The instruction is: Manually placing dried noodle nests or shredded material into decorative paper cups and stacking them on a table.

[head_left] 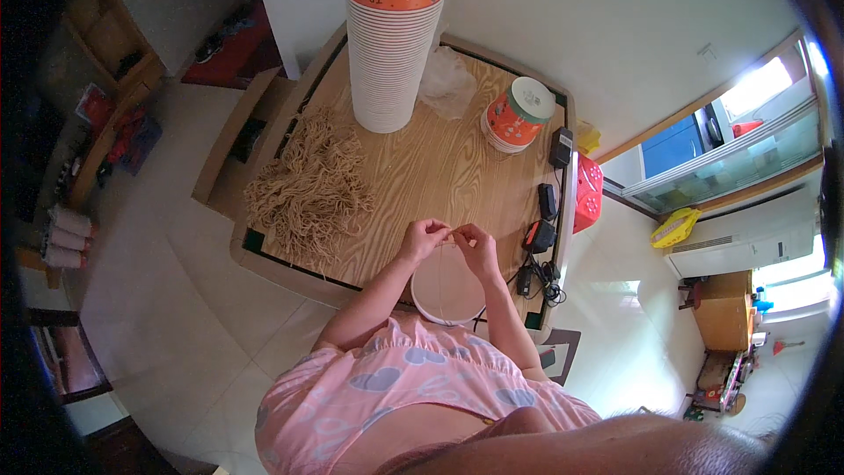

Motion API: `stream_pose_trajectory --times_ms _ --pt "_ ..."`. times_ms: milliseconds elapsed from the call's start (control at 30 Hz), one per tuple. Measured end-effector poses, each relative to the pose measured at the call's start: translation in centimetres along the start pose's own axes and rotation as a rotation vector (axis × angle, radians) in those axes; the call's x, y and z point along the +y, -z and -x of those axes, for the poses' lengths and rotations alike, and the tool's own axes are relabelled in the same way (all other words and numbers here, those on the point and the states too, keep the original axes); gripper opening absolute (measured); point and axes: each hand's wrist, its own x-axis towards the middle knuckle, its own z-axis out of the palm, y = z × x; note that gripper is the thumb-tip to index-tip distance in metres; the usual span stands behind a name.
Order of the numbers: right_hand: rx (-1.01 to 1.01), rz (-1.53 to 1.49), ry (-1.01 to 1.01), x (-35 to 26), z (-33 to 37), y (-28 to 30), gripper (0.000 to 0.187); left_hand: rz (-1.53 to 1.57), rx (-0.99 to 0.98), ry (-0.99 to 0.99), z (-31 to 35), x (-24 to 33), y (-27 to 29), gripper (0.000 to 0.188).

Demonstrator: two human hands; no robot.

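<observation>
Both my hands meet over the far rim of a round paper bucket, which stands at the table's near edge, close to my body. My left hand pinches a thin strand of beige twine with its fingertips. From the other side, my right hand pinches the same strand, its fingertips almost touching the left ones. The twine looks very fine here, and I cannot tell whether it passes through the bucket's wall. To the left lies a tangled heap of beige twine pieces.
A tall stack of white-rimmed paper buckets with orange print rises at the back. Several orange buckets sit upside down at the right, near a crumpled plastic bag. Black power adapters and cables line the table's right edge. An open cardboard box stands left.
</observation>
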Motion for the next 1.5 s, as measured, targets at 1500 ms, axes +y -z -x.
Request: stream_pose_trajectory --times_ms 1500 --pt "-0.297 -0.106 -0.209 3.9 -2.5 -0.3 0.007 -0.351 0.147 -0.258 -3.0 -1.9 0.4 0.01"
